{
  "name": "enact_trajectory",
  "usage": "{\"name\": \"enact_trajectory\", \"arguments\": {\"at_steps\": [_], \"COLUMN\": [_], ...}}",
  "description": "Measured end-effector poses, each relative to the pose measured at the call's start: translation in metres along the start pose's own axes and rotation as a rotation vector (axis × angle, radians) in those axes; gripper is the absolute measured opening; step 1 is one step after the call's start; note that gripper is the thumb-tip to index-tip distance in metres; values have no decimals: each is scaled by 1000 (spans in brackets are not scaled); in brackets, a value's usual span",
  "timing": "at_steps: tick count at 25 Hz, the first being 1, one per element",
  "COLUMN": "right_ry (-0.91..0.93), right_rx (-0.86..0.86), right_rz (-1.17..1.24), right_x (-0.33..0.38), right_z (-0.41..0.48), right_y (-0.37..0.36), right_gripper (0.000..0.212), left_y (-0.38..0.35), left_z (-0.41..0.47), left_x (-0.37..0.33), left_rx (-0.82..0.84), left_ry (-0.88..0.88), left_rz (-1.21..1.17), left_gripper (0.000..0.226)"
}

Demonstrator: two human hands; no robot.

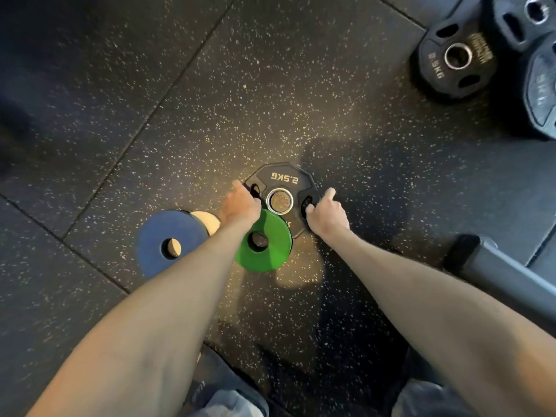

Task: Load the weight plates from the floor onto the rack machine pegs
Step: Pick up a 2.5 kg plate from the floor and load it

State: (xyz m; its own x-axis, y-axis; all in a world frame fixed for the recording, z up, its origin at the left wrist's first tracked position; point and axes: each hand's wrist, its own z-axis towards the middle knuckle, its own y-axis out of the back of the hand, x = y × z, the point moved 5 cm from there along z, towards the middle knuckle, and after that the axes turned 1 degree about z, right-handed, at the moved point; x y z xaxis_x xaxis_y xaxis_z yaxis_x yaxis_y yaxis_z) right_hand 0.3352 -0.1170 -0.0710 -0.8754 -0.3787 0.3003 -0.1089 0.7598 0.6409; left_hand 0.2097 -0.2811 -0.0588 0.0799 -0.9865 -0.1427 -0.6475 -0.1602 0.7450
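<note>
A black 2.5KG plate (281,177) with a steel-ringed centre hole lies flat on the speckled rubber floor. My left hand (240,204) grips its left handle slot, and my right hand (328,213) has fingers hooked in its right slot. A green disc (270,251) overlaps the black plate's near edge. A blue disc (168,236) lies to the left, resting partly over a cream disc (207,222). No rack pegs are in view.
More black plates are heaped at the top right: one marked 2.5KG (442,67) and larger ones (541,94) beside it. A dark padded bar (505,266) crosses the right edge. My knees show at the bottom of the view.
</note>
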Motion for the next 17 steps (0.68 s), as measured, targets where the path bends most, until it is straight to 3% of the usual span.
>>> {"name": "enact_trajectory", "arguments": {"at_steps": [5,10,14,17], "right_ry": [58,175,276,245], "right_rx": [-24,-135,-228,-278], "right_rz": [-90,-138,-169,-85], "right_x": [8,20,47,73], "right_z": [27,8,-45,-103], "right_y": [-12,2,77,164], "right_gripper": [58,53,54,51], "left_y": [-20,-7,58,141], "left_z": [24,10,-57,-115], "left_x": [-4,-3,-28,-66], "left_rx": [-74,-104,-113,-155], "left_ry": [63,-57,-79,-129], "left_rz": [30,10,-177,-219], "left_gripper": [46,38,36,24]}}
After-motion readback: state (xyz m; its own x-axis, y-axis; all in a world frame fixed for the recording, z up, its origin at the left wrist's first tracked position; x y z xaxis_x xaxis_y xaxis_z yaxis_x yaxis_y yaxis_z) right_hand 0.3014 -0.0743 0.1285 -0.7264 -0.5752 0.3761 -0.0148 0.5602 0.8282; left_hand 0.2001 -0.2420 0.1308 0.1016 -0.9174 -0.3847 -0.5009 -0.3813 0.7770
